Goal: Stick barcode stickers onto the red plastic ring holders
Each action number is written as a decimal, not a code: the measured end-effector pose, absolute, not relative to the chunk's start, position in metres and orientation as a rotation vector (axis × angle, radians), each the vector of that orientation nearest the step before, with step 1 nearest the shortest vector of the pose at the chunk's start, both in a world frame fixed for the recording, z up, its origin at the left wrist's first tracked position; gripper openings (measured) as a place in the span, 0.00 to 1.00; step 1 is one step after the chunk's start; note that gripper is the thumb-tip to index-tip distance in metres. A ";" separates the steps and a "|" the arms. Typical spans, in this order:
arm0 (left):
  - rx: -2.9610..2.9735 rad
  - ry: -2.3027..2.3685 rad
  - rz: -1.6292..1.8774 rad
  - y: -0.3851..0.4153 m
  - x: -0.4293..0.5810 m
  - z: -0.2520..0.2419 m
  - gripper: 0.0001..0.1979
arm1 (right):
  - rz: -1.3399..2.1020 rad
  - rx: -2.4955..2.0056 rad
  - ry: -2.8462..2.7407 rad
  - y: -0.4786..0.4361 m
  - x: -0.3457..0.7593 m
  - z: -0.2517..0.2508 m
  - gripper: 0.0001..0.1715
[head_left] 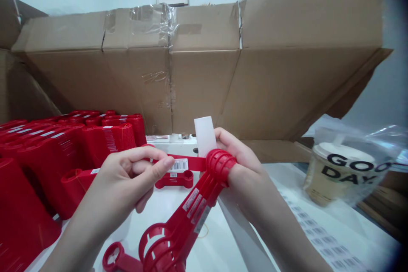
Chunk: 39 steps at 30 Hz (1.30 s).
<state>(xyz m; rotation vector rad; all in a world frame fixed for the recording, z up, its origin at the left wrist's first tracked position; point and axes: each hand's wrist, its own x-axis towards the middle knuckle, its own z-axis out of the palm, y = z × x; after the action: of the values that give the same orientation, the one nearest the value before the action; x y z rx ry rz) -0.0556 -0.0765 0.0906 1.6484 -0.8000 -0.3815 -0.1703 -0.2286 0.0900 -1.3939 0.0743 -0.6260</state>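
My left hand is closed in a pinch on the handle of a red plastic tool, thumb pressing beside its white barcode sticker. My right hand grips the tool's other end together with a white backing strip that sticks up between the fingers. Hanging round my right wrist is a bundle of several red ring-ended tools, each carrying a barcode sticker. Another red tool lies on the white table just below my hands.
Stacks of red plastic pieces fill the left. A taped cardboard wall stands behind. A cup in a clear bag sits at the right, near sheets of barcode labels. A red ring lies at the bottom.
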 end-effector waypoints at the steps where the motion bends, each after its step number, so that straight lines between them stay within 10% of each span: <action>1: 1.654 -0.801 -0.380 -0.076 -0.056 0.090 0.19 | -0.624 -1.388 0.070 -0.228 -0.170 0.090 0.09; 39: 1.719 -0.816 -0.281 -0.084 -0.062 0.087 0.22 | -0.581 -1.354 -0.008 -0.230 -0.171 0.084 0.11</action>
<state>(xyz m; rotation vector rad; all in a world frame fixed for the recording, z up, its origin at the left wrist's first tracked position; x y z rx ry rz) -0.0622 -0.0842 0.0867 1.7192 -0.8164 -0.2805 -0.1707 -0.2298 0.0843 -1.3542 -0.0079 -0.5814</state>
